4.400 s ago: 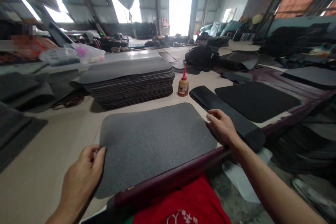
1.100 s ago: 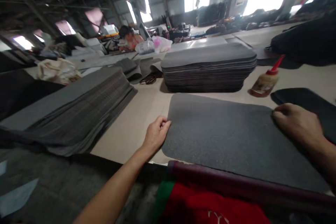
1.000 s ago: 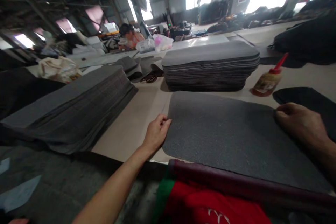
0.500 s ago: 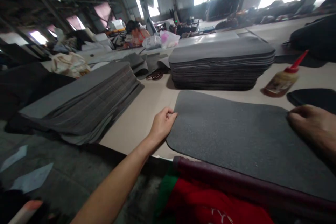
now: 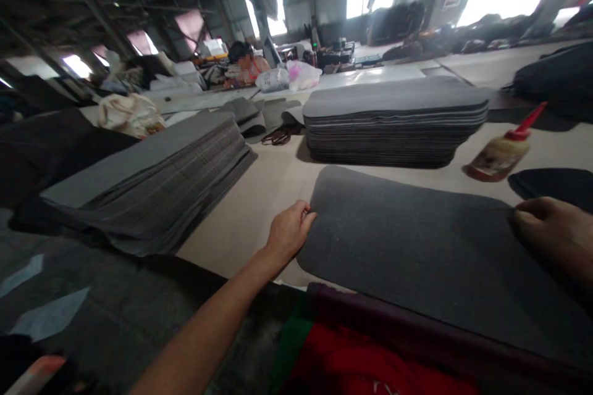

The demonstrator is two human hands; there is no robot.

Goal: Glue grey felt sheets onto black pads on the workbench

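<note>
A dark grey sheet with rounded corners (image 5: 407,241) lies in front of me, partly over the table's near edge. My left hand (image 5: 291,228) pinches its left edge between thumb and fingers. At the far right edge, my right hand (image 5: 556,228) grips the same sheet; some of its fingers are hidden. Just behind the sheet stands a neat stack of similar grey sheets (image 5: 393,136). A bottle with a red nozzle (image 5: 498,154) stands beyond my right hand, beside a dark flat piece (image 5: 556,184).
To the left, another tall stack of grey sheets (image 5: 162,179) reaches the table edge (image 5: 217,222). Dark cords (image 5: 277,137) and loose grey pieces (image 5: 241,111) lie between the stacks. Further back are plastic bags (image 5: 301,76) and a seated person (image 5: 245,68).
The view has tilted up slightly, so everything sits a little lower in the picture. Both hands keep their hold on the sheet, which looks slightly darker.
</note>
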